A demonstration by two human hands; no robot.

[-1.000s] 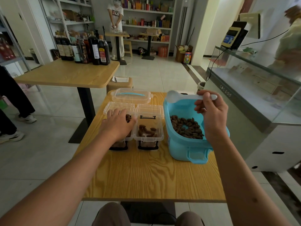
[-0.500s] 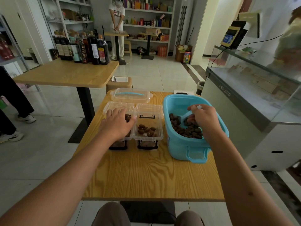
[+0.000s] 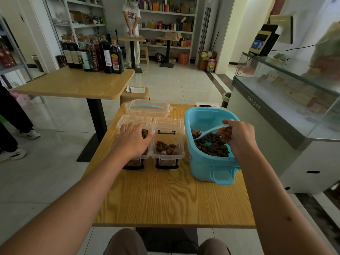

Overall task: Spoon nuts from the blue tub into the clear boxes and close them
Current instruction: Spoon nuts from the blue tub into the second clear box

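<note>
- The left hand [image 3: 135,139] lies spread, fingers straight, over the left clear plastic box [image 3: 137,144]; I judge this is to steady the box while the other hand works.
- The right hand [image 3: 237,136] pinches the handle of the white plastic spoon [image 3: 211,130], its bowl dipped among the brown nuts [image 3: 211,146] inside the blue plastic tub [image 3: 211,157] at the right of the wooden counter [image 3: 171,197].
- The right clear plastic box [image 3: 168,144] sits just beside the tub with its lid flipped back, so each spoonful has a short trip; a thin layer of nuts covers its floor.
- A clear lid with a blue handle [image 3: 149,107] rests behind the boxes, out of the way.
- A second ago the spoon was held high above the tub; half a second ago the hand had dropped into it.
- Now the spoon's bowl shows among the nuts, though whether it is loaded is hard to tell.
- The left hand has not moved.
</note>
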